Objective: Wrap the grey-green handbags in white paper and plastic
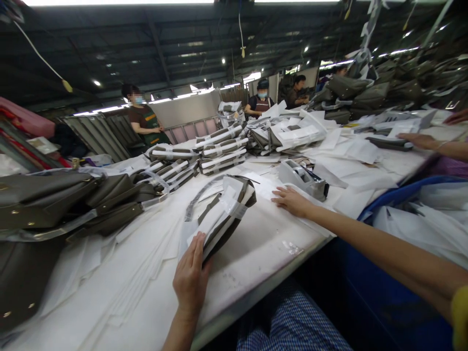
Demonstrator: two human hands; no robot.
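Note:
My left hand grips the near end of a folded dark olive bag, wrapped with white paper and clear tape. The bundle tilts above the table, and a plastic-covered handle loops from its left side. My right hand is stretched out over white paper on the table, fingers spread and holding nothing. Just beyond it stands a grey tape dispenser; whether the fingertips press on the paper I cannot tell.
Flat olive bags pile up at the left, beside layered white sheets. Wrapped bundles are stacked farther back. A blue bin with white sheets stands right of the table edge. Another person's hand rests at the far right.

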